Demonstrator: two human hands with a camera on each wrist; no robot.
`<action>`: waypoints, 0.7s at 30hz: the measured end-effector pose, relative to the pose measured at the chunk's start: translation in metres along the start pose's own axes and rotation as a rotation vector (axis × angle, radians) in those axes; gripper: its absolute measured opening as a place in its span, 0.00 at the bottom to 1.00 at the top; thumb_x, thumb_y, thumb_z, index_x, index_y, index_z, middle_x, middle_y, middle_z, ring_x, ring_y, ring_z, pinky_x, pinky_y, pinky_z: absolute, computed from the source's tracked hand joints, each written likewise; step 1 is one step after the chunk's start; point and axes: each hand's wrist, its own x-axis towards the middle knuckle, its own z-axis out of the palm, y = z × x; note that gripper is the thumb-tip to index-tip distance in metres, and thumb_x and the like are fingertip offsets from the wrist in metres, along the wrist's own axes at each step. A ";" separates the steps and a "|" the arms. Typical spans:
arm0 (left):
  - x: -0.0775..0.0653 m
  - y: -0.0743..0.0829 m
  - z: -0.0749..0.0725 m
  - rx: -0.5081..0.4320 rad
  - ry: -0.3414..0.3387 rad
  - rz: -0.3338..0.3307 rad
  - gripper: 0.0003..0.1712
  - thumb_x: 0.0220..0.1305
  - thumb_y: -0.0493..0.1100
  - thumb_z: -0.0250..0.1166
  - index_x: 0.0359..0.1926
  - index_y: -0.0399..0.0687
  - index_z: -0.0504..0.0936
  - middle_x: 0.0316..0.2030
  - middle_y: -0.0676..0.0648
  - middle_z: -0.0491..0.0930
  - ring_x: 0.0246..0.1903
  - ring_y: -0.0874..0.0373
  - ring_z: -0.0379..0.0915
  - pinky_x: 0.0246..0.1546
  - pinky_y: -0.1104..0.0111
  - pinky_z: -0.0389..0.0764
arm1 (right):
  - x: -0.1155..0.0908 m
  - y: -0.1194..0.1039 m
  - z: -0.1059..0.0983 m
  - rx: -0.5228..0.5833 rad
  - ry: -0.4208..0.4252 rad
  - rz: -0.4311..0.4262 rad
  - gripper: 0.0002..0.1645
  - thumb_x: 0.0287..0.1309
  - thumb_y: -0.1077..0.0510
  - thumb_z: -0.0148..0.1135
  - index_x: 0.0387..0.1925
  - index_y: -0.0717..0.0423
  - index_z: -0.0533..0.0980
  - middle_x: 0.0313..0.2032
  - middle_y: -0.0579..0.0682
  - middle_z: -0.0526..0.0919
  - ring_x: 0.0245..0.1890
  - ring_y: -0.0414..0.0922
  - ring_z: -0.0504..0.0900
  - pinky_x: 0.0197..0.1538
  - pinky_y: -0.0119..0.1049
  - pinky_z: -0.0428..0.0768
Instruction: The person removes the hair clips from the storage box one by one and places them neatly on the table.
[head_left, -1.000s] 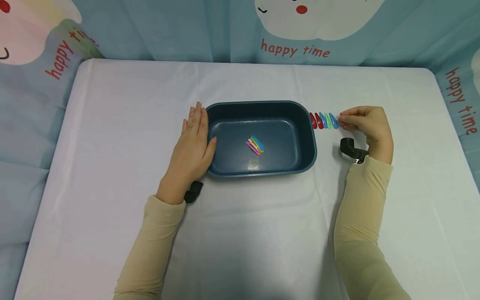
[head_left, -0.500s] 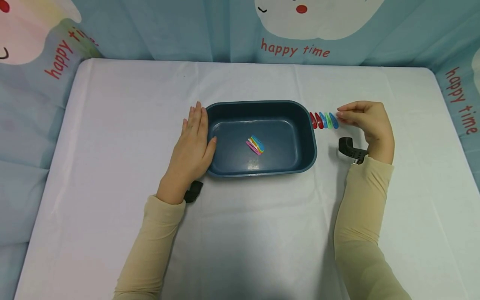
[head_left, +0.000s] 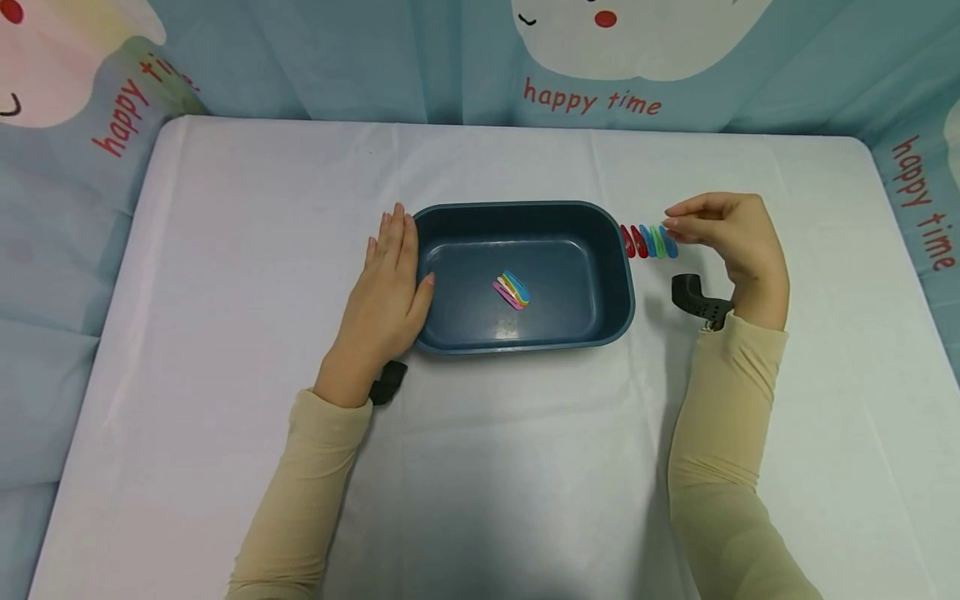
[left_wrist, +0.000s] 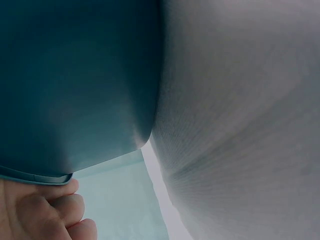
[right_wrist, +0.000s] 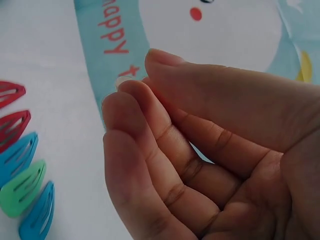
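My left hand (head_left: 378, 300) lies with straight fingers along the left wall of a dark blue rectangular tub (head_left: 525, 340); its thumb reaches over the rim. Within the tub is a small cluster of snap hair clips (head_left: 513, 292) in pink, yellow and blue. Right of the tub, more snap clips stand side by side in a row: two red, a blue, a green (right_wrist: 22, 189) and another blue (right_wrist: 38, 212). Just above the row's right end hovers my right hand (head_left: 731, 229), fingers loosely bent and thumb near the fingertips. No clip shows between them in the right wrist view.
A white cloth (head_left: 517, 467) covers the table. Blue printed curtains (head_left: 360, 58) hang behind and at both sides. Black wrist mounts (head_left: 699, 298) stick out beside both wrists.
My right hand has risen from beside the last blue clip and shifted left, over the end of the row. The left hand, tub and clips stay put.
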 end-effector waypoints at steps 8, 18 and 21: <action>0.001 0.000 0.000 0.000 -0.009 -0.002 0.37 0.73 0.47 0.42 0.71 0.30 0.38 0.73 0.37 0.32 0.71 0.48 0.25 0.68 0.54 0.36 | -0.005 -0.013 0.007 0.038 -0.030 -0.043 0.04 0.53 0.68 0.65 0.29 0.60 0.85 0.24 0.43 0.85 0.25 0.39 0.83 0.34 0.25 0.79; 0.001 0.001 -0.001 0.009 -0.016 -0.013 0.38 0.73 0.47 0.42 0.71 0.30 0.37 0.73 0.37 0.32 0.71 0.49 0.24 0.68 0.55 0.36 | -0.013 -0.029 0.017 -0.028 -0.056 -0.062 0.04 0.51 0.65 0.68 0.32 0.62 0.84 0.25 0.42 0.85 0.26 0.38 0.84 0.37 0.25 0.78; 0.001 0.001 -0.001 0.004 -0.016 -0.011 0.38 0.72 0.47 0.42 0.71 0.30 0.37 0.73 0.37 0.32 0.71 0.49 0.24 0.68 0.55 0.36 | -0.014 -0.032 0.020 -0.042 -0.071 -0.076 0.04 0.51 0.64 0.69 0.31 0.60 0.84 0.25 0.42 0.85 0.27 0.38 0.84 0.37 0.25 0.78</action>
